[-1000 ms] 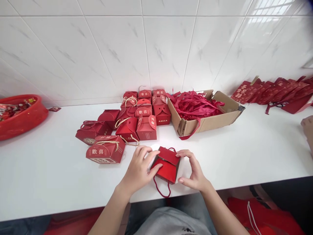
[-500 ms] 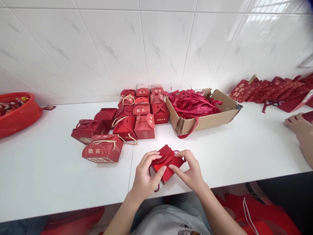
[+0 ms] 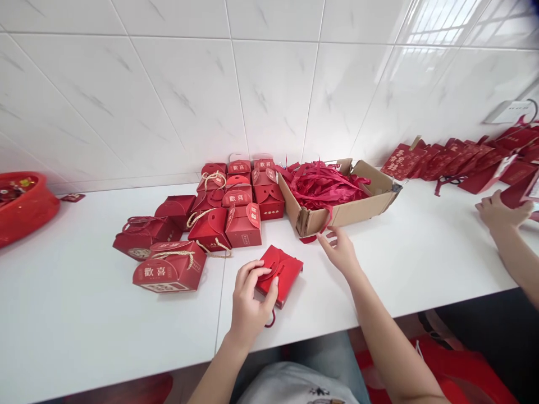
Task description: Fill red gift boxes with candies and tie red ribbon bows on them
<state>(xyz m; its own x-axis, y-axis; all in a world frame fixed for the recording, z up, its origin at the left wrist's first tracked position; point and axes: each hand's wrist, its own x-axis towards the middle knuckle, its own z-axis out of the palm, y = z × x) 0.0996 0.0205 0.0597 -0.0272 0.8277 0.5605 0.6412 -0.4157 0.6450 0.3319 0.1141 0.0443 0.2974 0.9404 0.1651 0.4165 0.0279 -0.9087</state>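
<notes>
A small red box [image 3: 287, 276] lies on the white table with its curved flaps folded over the top and a dark red cord at its near edge. My left hand [image 3: 251, 294] grips its left side, fingers on the flap and thumb near the middle. Off the box, my right hand [image 3: 340, 249] is held with fingers apart and nothing in it, just in front of a cardboard box [image 3: 353, 212]. Dark red ribbons [image 3: 324, 185] fill that box, and one strand hangs over its front edge near my right fingertips.
Finished-looking red gift boxes [image 3: 243, 224] stand grouped behind and left. A red basin [image 3: 29, 216] is at the far left. On the right, another person's hand [image 3: 503, 210] touches red packets near scissors [image 3: 450, 180]. The table's front edge [image 3: 337, 332] runs below my forearms.
My right hand has let go of the red box and moved up and right toward the cardboard box. My left hand stays on the red box. The view has shifted slightly.
</notes>
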